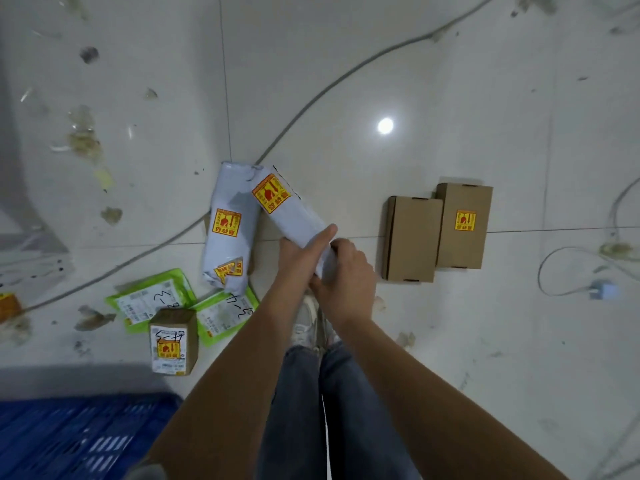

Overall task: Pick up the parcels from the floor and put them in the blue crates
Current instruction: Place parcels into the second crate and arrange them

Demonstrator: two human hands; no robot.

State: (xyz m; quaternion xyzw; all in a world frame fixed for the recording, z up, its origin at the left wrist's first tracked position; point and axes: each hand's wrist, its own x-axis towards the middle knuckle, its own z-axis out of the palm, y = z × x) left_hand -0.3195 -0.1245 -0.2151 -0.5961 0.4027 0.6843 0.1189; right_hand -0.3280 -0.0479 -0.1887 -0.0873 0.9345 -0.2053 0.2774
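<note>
Both hands grip the near end of a long white plastic-wrapped parcel with a yellow-and-red sticker, the left hand underneath with its thumb across the top, the right hand with fingers curled round it. Held by one end, it could sag and slip. The blue plastic crate sits near left, so the swing may knock the small brown box.
</note>
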